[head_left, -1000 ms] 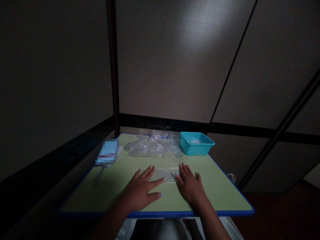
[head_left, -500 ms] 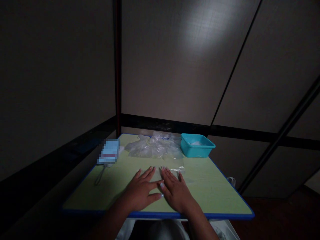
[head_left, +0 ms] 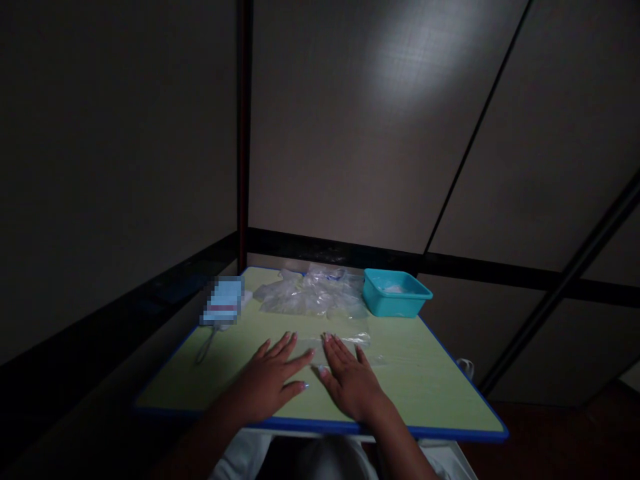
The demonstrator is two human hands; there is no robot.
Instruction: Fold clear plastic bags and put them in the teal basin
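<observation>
Both my hands lie flat, palms down, on a small green table with a blue edge. My left hand has its fingers spread and its fingertips rest on a clear flat plastic bag. My right hand lies right beside it, fingers stretched out over the same bag, thumb close to my left index finger. The bag sticks out past my right fingertips toward the far right.
A heap of clear plastic bags lies at the table's far side. To the heap's right stands a teal tub. A blurred pale blue card with a cord lies at the far left. Dark wall panels close in behind.
My right hand slid left across the bag until it lay next to my left hand. My left hand has drawn back slightly toward me.
</observation>
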